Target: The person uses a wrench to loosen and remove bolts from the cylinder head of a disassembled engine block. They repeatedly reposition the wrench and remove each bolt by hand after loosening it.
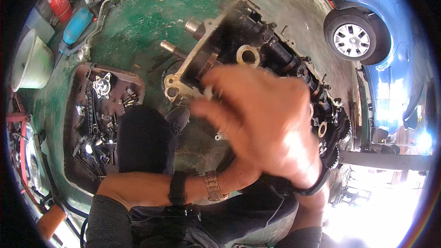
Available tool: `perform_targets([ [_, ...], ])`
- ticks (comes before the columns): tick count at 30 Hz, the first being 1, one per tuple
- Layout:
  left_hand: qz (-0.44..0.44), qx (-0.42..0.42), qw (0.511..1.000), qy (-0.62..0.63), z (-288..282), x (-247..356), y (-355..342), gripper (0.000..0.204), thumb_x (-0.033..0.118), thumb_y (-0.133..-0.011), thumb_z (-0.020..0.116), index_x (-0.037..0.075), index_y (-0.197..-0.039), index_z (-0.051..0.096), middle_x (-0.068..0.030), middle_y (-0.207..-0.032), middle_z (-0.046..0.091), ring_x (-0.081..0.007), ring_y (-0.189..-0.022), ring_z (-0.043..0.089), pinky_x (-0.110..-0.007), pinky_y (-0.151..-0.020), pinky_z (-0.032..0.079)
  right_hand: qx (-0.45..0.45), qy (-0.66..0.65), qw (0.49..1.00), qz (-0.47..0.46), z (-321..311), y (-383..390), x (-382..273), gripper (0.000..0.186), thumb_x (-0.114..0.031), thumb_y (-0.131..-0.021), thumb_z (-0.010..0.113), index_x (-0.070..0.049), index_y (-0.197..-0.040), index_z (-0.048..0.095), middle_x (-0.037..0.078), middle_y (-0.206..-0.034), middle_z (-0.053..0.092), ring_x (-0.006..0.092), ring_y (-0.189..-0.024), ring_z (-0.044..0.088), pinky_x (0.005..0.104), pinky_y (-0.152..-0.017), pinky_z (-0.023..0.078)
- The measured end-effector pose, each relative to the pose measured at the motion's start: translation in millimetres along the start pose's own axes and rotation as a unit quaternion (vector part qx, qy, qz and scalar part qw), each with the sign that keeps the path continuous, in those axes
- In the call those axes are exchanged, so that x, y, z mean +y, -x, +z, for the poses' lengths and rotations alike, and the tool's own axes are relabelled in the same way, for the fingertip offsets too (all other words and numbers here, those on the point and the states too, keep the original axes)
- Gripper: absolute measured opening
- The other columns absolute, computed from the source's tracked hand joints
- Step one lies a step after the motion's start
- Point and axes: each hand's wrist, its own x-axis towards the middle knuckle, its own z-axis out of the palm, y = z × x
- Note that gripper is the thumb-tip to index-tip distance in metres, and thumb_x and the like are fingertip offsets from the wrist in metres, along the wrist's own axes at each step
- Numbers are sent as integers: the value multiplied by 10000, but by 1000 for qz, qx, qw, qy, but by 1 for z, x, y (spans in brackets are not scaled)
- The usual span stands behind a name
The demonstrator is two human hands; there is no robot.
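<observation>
Overlapping the left hand [244, 173] right of the parts tray [131, 77], the blurred right hand [275, 119] hid part of the black engine [271, 48] there, finger and thumb parted. I couldn't tell whether either hand held anything, nor how far the left had closed. A hasty, loose pinch could drop something small into the engine's round opening [248, 57].

Metal bracelet [212, 185], gold-toned, flat links in rows, on left forearm [142, 187]; whether watch strap, cannot be told. Black band [178, 188], wide and plain, just left of bracelet. Left sleeve [109, 218], dark grey, ending near elbow, farther left of bracelet. Right sleeve [301, 237], dark, below and right of bracelet. Right hand [280, 119], bare, outline blurred, above and right of bracelet. Trousers [146, 142], near-black; shoe [178, 119], dark, rounded: both above and left of bracelet.
</observation>
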Motion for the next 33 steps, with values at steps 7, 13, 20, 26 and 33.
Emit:
perform_targets([
  [7,49,0,994,-99,-3,-2,-5,456,459,-962,547,82,-711,597,38,-546,482,-62,-466,399,-232,-431,294,182,-105,955,207,-25,8,43,302,-30,-837,680,-11,-1132,619,70,-768,667,114,-691,621,246,-612,485],
  [13,42,-10,992,-118,-2,3,-5,500,495,-965,513,69,-728,622,41,-529,482,-51,-448,393,-233,-425,286,217,-53,880,420,-58,52,79,316,-104,-835,730,13,-1106,617,7,-762,604,49,-665,510,188,-591,401],
  [20,25,-20,998,-52,-2,8,-5,635,634,-936,433,65,-775,663,31,-558,534,-45,-450,442,-208,-430,313,257,10,881,397,-64,137,60,187,-133,-849,734,1,-872,606,-15,-696,558,60,-619,454,197,-562,358],
  [26,-20,-1,1000,-19,-3,10,-2,676,665,-933,389,73,-769,671,27,-609,579,-45,-467,465,-200,-436,330,113,166,930,308,-53,181,-1,173,-72,-761,766,-13,-887,663,102,-726,656,188,-574,590,296,-529,450],
  [33,-20,28,999,16,-1,13,-4,649,609,-965,394,62,-669,584,19,-562,488,-64,-506,405,-250,-474,314,-16,160,976,145,-38,171,-33,316,-197,-642,828,-66,-899,699,62,-752,628,208,-542,574,317,-493,434],
])
